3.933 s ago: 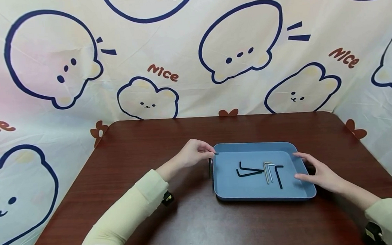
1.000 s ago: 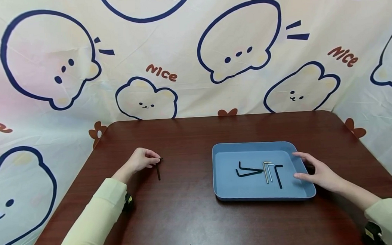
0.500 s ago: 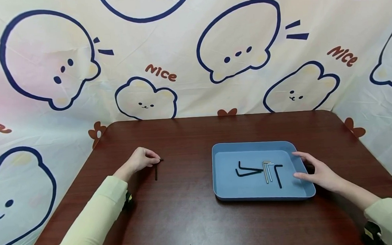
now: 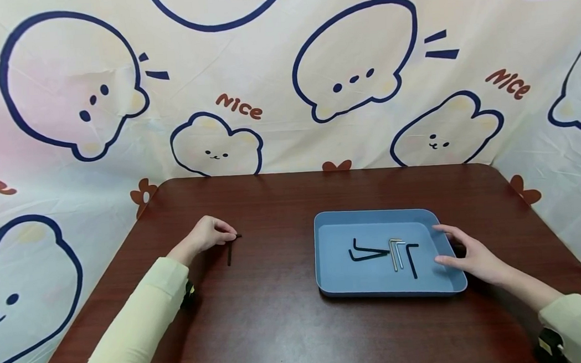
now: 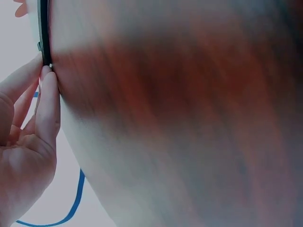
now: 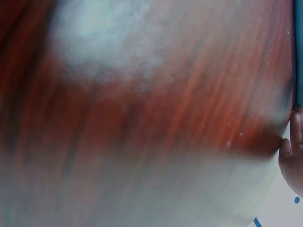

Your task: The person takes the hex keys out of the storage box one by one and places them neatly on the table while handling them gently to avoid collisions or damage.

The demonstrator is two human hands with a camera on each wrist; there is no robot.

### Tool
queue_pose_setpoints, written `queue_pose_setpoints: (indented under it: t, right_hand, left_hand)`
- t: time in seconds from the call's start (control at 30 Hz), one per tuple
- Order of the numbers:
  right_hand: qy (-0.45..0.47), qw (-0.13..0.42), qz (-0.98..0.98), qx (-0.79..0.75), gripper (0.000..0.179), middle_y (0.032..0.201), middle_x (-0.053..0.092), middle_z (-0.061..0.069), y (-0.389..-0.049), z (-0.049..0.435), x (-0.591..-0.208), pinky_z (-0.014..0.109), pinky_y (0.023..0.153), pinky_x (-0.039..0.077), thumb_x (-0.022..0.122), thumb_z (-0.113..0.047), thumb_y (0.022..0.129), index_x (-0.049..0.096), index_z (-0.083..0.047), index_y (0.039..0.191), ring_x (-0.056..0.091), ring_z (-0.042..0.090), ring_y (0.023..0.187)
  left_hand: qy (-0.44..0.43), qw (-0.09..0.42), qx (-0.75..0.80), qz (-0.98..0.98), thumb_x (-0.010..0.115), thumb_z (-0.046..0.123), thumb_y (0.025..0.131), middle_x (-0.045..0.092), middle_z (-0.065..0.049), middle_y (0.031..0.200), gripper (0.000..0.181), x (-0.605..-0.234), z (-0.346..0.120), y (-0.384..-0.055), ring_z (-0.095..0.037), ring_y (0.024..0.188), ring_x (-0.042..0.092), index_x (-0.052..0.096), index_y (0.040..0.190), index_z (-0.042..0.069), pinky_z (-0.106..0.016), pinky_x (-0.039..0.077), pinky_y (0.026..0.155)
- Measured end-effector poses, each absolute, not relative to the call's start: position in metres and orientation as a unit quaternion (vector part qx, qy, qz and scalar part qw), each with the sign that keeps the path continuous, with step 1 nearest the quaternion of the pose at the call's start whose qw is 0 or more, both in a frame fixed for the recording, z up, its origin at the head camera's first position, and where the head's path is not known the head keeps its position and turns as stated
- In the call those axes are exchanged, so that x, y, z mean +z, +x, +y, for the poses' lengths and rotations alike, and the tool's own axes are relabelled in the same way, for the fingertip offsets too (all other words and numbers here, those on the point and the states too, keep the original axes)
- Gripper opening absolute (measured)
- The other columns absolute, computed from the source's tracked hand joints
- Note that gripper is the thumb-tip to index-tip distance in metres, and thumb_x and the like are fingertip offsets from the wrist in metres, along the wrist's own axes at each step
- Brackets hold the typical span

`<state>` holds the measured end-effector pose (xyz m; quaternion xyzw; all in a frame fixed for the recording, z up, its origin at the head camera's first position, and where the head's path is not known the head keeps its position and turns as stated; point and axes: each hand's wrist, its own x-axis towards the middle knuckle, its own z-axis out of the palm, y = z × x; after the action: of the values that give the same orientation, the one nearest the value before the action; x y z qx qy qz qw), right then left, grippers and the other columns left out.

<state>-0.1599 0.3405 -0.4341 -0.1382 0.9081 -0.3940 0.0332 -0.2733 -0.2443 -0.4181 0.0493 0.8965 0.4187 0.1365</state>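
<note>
Black hex key (image 4: 229, 254); left hand (image 4: 208, 235) pinches it

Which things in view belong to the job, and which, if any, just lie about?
Likely in the job:
black hex key, pinched by the left hand
blue tray, right hand at its rim
five hex keys inside it

Likely just surroundings:
table
patterned cloth

Blue tray (image 4: 346, 281), blk L-key (image 4: 229, 255), dk red-brn table (image 4: 279, 315), cream backdrop (image 4: 273, 55) w/ navy outlines.

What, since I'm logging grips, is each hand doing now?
Left hand: holding a black hex key.
Right hand: open, resting on the blue tray.
</note>
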Motion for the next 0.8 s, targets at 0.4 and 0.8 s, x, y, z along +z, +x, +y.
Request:
queue_pose_setpoints:
  t: [0.4, 0.8]
  right_hand:
    - [-0.138, 0.033, 0.908, -0.394, 0.071, 0.136, 0.037, 0.034, -0.1613, 0.3417, -0.4350, 0.072, 0.086, 0.037, 0.071, -0.016, 0.088, 0.031, -0.002, 0.146, 0.041, 0.052, 0.116]
    - [-0.138, 0.032, 0.907, -0.396, 0.071, 0.136, 0.037, 0.034, -0.1599, 0.3408, -0.4340, 0.072, 0.087, 0.036, 0.071, -0.016, 0.088, 0.031, -0.002, 0.146, 0.040, 0.052, 0.117]
  left_hand:
    - [0.046, 0.134, 0.418, 0.897, 0.074, 0.002, 0.085, 0.070, -0.011, 0.096, 0.009, -0.4202, -0.2456, -0.2760, -0.012, 0.082, 0.064, 0.074, 0.091, -0.005, -0.028, 0.055, 0.071]
    - [0.037, 0.137, 0.422, 0.895, 0.073, 0.007, 0.087, 0.069, -0.013, 0.104, 0.016, -0.4177, -0.2513, -0.2736, -0.013, 0.081, 0.063, 0.073, 0.100, -0.003, -0.030, 0.055, 0.072]
